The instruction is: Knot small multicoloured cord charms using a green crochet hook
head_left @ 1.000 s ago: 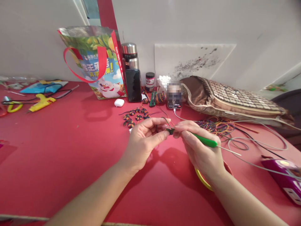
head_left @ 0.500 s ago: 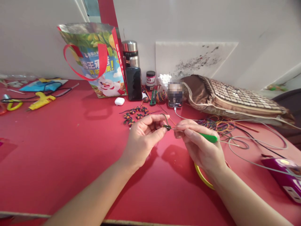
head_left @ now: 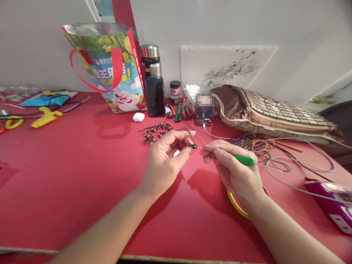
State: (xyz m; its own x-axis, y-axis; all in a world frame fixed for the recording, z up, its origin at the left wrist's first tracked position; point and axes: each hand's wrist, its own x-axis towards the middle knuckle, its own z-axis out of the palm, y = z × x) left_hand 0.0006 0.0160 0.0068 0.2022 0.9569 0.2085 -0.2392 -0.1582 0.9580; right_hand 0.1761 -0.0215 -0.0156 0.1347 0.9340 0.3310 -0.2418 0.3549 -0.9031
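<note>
Between thumb and fingers, my left hand (head_left: 169, 157) pinches a small dark crocheted piece (head_left: 193, 146), with a strand of yarn looped up over the forefinger. My right hand (head_left: 233, 165) is closed around a crochet hook (head_left: 243, 160) with a green handle, its thin metal shaft pointing left. The hook's tip meets the crocheted piece; whether it passes through a loop is too small to tell. Behind my left hand lies a curled multicoloured crocheted strip (head_left: 150, 139), partly hidden by the fingers. A ball of multicoloured yarn (head_left: 188, 111) sits farther back.
A phone (head_left: 204, 110) on a charging cable stands behind my hands, beside a dark phone (head_left: 155, 96), a steel flask (head_left: 151, 60) and a shopping bag (head_left: 118, 73). Loose yarn (head_left: 251, 144) and a brown bag (head_left: 275, 112) lie right. A yellow glue gun (head_left: 46, 117) rests left.
The hook and my right hand have shifted slightly left and up relative to the piece. My left hand tilts the piece a little; the whole view has moved slightly.
</note>
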